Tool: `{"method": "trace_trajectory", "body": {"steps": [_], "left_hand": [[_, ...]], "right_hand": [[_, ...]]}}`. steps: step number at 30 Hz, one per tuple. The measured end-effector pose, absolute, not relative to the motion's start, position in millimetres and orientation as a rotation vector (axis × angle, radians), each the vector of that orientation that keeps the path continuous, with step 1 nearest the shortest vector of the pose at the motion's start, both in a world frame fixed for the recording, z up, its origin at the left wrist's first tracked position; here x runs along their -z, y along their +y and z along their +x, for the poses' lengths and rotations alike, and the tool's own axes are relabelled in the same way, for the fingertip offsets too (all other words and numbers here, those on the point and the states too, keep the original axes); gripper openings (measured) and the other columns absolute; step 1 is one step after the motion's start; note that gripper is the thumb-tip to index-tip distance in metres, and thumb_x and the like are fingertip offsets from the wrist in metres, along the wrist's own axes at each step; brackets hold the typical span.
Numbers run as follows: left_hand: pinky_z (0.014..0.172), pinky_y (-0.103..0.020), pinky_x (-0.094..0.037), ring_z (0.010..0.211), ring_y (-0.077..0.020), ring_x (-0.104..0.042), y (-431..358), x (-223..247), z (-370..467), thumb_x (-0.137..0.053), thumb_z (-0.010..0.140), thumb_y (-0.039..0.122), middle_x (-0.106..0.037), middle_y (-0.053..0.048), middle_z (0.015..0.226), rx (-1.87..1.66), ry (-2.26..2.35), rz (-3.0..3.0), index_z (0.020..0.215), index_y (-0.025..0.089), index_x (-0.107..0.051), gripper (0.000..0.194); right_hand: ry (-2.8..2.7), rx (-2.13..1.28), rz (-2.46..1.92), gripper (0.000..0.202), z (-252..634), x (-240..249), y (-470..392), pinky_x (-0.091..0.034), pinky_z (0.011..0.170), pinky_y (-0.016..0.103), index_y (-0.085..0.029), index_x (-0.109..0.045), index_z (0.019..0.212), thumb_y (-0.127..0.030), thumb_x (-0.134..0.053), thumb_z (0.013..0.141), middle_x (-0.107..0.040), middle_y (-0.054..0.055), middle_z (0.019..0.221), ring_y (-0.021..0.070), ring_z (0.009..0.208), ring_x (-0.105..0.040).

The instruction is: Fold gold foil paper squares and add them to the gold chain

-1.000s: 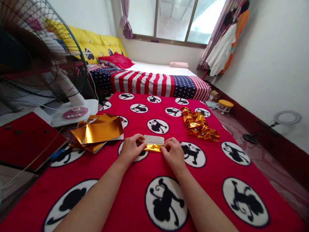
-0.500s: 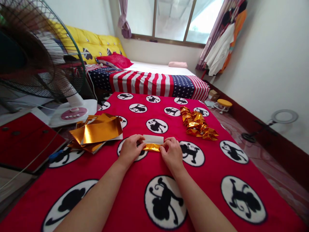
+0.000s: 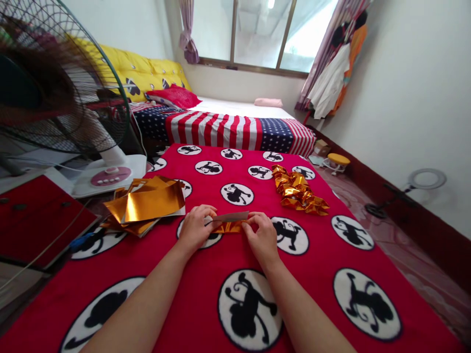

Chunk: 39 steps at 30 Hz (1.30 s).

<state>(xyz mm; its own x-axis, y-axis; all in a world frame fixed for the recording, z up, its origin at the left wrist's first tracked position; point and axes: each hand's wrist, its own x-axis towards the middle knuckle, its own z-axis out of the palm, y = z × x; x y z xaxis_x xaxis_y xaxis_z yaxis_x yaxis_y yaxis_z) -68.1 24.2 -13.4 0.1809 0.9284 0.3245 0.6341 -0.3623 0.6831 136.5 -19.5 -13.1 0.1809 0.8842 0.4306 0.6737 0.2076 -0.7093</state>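
Paper (image 3: 231,216), creased gold foil with a flat dull flap, is pinched at its ends by left fingers (image 3: 211,213) and right fingers (image 3: 253,219), smooth glossy sheets (image 3: 154,202) lying left of them, crinkled angular pieces (image 3: 296,189) beyond the right.

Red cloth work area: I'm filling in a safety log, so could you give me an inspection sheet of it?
Surface: red cloth with round monkey prints.
Things in use: part-folded paper, gold and greyish, between the hands; flat gold sheets in a loose pile at left; folded gold pieces bunched at right.
Clutter: blue item at the cloth's left edge, too unclear to name.
Hands: left hand and right hand pinch opposite ends of the paper.
Cables: white cable beside the fan; nothing seen near the hands.
Surroundings: fan blades blurred, probably spinning; bed beyond the cloth; yellow-topped stool at right.
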Motion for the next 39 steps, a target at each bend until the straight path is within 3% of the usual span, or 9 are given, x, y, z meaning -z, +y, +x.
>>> {"method": "trace_trajectory", "body": {"steps": [3, 6, 12, 18, 23, 29, 35, 39], "left_hand": [[0.061, -0.026, -0.045, 0.068, -0.0165, -0.061, 19.8, 10.8, -64.8, -0.066, 0.079, 0.040, -0.067, -0.001, 0.072, -1.032, 1.299, 1.805, 0.078, 0.018, -0.063, 0.022], [0.052, -0.022, -0.042, 0.057, -0.0133, -0.059, 17.2, 10.5, -61.0, -0.071, 0.074, 0.044, -0.063, 0.001, 0.063, -1.064, 1.193, 1.594, 0.076, 0.017, -0.059, 0.030], [0.062, -0.024, -0.051, 0.070, -0.0181, -0.069, 19.5, 13.1, -59.7, -0.076, 0.070, 0.043, -0.073, -0.003, 0.078, -1.161, 1.117, 1.375, 0.092, 0.016, -0.061, 0.038], [0.060, -0.024, -0.052, 0.068, -0.0188, -0.069, 17.5, 9.8, -58.7, -0.076, 0.068, 0.047, -0.072, -0.003, 0.071, -1.176, 1.129, 1.352, 0.107, 0.015, -0.060, 0.053], [0.060, -0.023, -0.050, 0.067, -0.0179, -0.069, 16.0, 8.2, -57.5, -0.075, 0.070, 0.046, -0.072, -0.002, 0.072, -1.174, 1.123, 1.388, 0.111, 0.014, -0.060, 0.055], [0.061, -0.024, -0.051, 0.071, -0.0188, -0.070, 16.6, 12.2, -58.6, -0.071, 0.075, 0.043, -0.073, -0.003, 0.076, -1.163, 1.150, 1.493, 0.115, 0.014, -0.060, 0.050], [0.063, -0.025, -0.053, 0.073, -0.0192, -0.070, 16.8, 12.6, -59.3, -0.071, 0.076, 0.043, -0.072, -0.003, 0.077, -1.184, 1.173, 1.524, 0.115, 0.015, -0.061, 0.049], [0.067, -0.028, -0.055, 0.075, -0.0196, -0.071, 18.1, 15.5, -59.4, -0.073, 0.073, 0.044, -0.073, -0.004, 0.080, -1.194, 1.121, 1.492, 0.118, 0.016, -0.059, 0.055]], "right_hand": [[-1.427, -0.428, -1.410, 0.015, 138.5, 15.1, -18.4, -0.046, 0.086, 0.035, -0.020, -0.061, 0.069, -0.026, -0.063, 0.082, -0.069, 0.008, 0.102, 0.0233, 0.097, -0.063], [-1.298, -0.646, -1.315, 0.017, 139.3, 16.3, -17.5, -0.050, 0.071, 0.031, -0.019, -0.063, 0.075, -0.034, -0.063, 0.083, -0.072, 0.007, 0.087, 0.0211, 0.079, -0.066], [-1.181, -0.742, -1.271, 0.021, 138.0, 14.5, -17.5, -0.046, 0.059, 0.027, -0.017, -0.065, 0.071, -0.036, -0.070, 0.077, -0.068, 0.004, 0.068, 0.0169, 0.062, -0.060], [-1.139, -0.746, -1.287, 0.023, 137.4, 13.6, -17.4, -0.045, 0.056, 0.026, -0.018, -0.061, 0.066, -0.036, -0.072, 0.074, -0.064, 0.002, 0.064, 0.0156, 0.059, -0.058], [-1.071, -0.768, -1.241, 0.023, 136.9, 14.8, -15.7, -0.047, 0.058, 0.026, -0.019, -0.057, 0.075, -0.032, -0.075, 0.070, -0.063, 0.000, 0.068, 0.0151, 0.062, -0.059], [-1.043, -0.860, -1.196, 0.029, 136.0, 13.4, -15.2, -0.050, 0.060, 0.027, -0.018, -0.062, 0.094, -0.032, -0.073, 0.072, -0.065, 0.000, 0.071, 0.0158, 0.065, -0.062], [-1.082, -0.908, -1.149, 0.021, 135.9, 11.3, -15.7, -0.054, 0.066, 0.030, -0.017, -0.067, 0.085, -0.034, -0.072, 0.073, -0.072, 0.005, 0.079, 0.0181, 0.071, -0.066], [-1.082, -0.867, -1.175, 0.021, 136.4, 11.5, -16.4, -0.053, 0.063, 0.029, -0.018, -0.066, 0.080, -0.036, -0.073, 0.072, -0.070, 0.004, 0.074, 0.0174, 0.067, -0.065]]}}
